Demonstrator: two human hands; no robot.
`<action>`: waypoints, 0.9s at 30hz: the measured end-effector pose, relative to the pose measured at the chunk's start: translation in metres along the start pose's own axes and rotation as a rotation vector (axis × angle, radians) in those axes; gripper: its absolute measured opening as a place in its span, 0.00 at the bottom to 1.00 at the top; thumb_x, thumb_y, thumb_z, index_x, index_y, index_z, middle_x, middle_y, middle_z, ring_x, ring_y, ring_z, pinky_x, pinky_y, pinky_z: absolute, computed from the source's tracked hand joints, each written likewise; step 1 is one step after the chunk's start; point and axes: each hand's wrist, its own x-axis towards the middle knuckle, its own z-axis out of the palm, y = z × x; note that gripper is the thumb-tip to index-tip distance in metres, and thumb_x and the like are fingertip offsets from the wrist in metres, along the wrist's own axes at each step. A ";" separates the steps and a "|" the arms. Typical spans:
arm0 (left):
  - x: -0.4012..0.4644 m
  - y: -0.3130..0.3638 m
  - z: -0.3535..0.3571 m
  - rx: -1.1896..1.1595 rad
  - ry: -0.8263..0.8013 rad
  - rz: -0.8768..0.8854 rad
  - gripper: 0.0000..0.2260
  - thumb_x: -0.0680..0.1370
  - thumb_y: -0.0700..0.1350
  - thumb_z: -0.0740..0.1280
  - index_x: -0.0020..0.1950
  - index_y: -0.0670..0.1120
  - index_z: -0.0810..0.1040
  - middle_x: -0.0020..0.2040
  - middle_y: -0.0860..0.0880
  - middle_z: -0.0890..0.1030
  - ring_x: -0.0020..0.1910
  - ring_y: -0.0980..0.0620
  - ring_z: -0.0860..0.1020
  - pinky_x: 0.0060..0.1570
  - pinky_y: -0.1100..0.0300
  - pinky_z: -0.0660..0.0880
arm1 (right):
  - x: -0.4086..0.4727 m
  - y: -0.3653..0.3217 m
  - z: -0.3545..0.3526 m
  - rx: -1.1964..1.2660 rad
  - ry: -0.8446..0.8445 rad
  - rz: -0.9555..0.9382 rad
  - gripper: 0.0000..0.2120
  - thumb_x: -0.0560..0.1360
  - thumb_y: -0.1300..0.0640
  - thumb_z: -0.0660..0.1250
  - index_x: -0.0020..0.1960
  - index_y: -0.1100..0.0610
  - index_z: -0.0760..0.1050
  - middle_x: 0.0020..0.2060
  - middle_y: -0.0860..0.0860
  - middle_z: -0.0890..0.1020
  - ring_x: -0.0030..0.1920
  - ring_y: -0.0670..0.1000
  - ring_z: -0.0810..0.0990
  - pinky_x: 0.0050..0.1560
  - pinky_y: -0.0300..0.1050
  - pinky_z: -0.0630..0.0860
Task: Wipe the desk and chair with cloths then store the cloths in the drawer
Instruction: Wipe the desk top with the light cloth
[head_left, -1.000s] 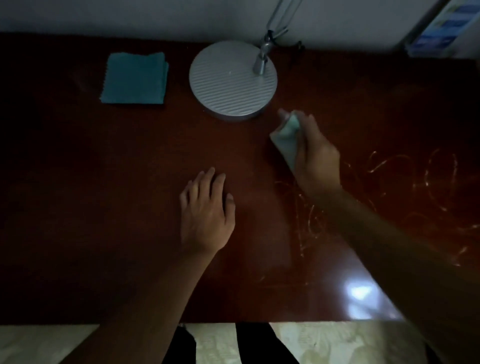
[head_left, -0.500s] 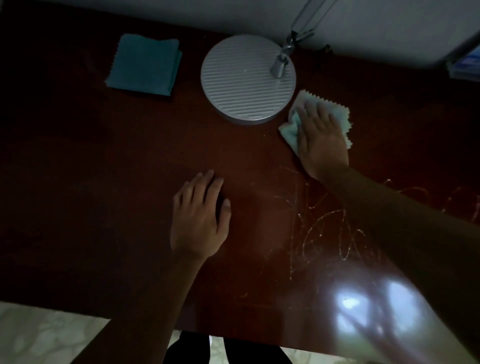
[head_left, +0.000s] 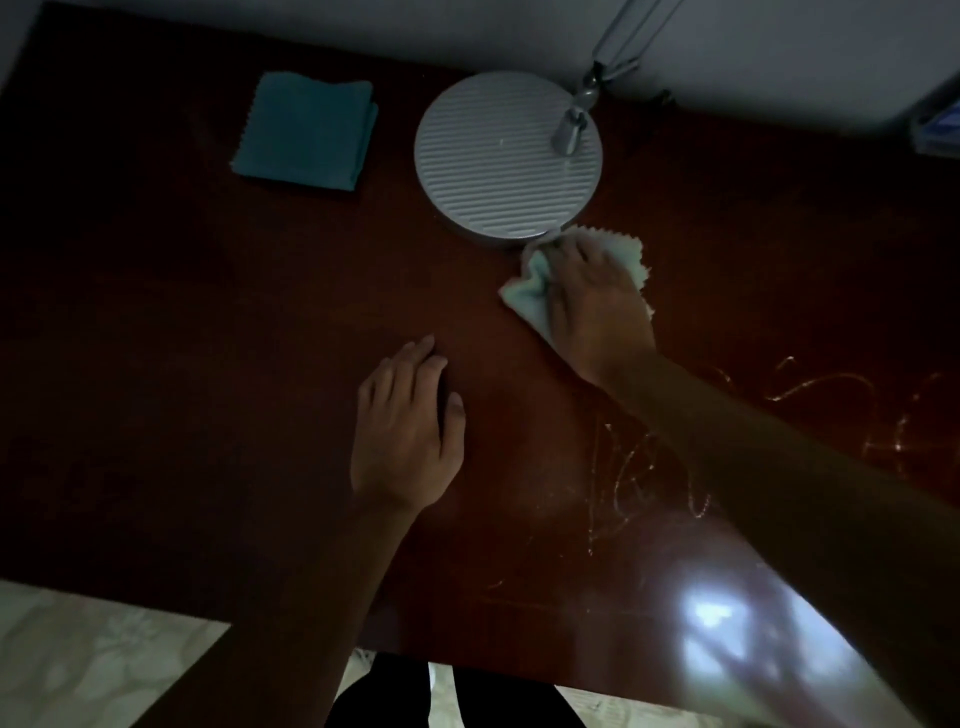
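Dark red-brown polished wood forms the desk (head_left: 208, 415), and its gloss is shown by a bright window reflection near the front right corner, where a tangle of fine pale scratches or smears is also picked out. A pale mint cloth (head_left: 530, 296), thin, bunched and pinked along its zigzag edge, is pressed flat against the wood under the right hand (head_left: 597, 301); the fingers are spread and mostly straight over it, so the cloth is pushed rather than clutched, which suits a wiping stroke. The cloth's far edge lies just beside, possibly touching, the round base of a desk lamp (head_left: 509, 156), a grey disc ribbed with fine parallel grooves, from which a metal stem rises at its right rim. The wiping appears to be directed around the foot of that base.

The left hand (head_left: 410, 441) is laid palm down on bare wood near the middle of the desk, fingers together and relaxed, with nothing held; it is judged to be placed there as a brace while the other arm reaches forward.

A second cloth, the teal cloth (head_left: 306, 132), is left neatly folded into a square at the back left, well apart from both hands, apparently kept in reserve. No chair or drawer can be made out in the view.
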 end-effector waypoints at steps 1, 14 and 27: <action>-0.001 0.000 0.000 0.003 -0.001 0.003 0.18 0.79 0.50 0.57 0.64 0.42 0.74 0.70 0.44 0.73 0.70 0.45 0.69 0.70 0.47 0.63 | 0.000 -0.004 0.001 0.015 0.004 0.025 0.25 0.78 0.55 0.53 0.71 0.63 0.68 0.69 0.62 0.73 0.71 0.64 0.69 0.69 0.64 0.66; -0.003 0.000 -0.001 -0.016 0.034 -0.051 0.19 0.81 0.49 0.57 0.67 0.40 0.73 0.68 0.42 0.74 0.69 0.45 0.70 0.67 0.49 0.68 | 0.039 -0.078 0.029 0.100 -0.121 -0.446 0.26 0.77 0.59 0.54 0.72 0.69 0.66 0.70 0.66 0.70 0.73 0.67 0.66 0.74 0.63 0.61; -0.002 -0.003 0.000 0.015 0.044 -0.030 0.19 0.81 0.50 0.58 0.66 0.41 0.74 0.69 0.42 0.74 0.70 0.45 0.69 0.67 0.50 0.65 | -0.008 -0.014 0.012 0.068 0.008 -0.205 0.23 0.82 0.53 0.52 0.75 0.60 0.66 0.75 0.58 0.65 0.76 0.62 0.60 0.75 0.62 0.57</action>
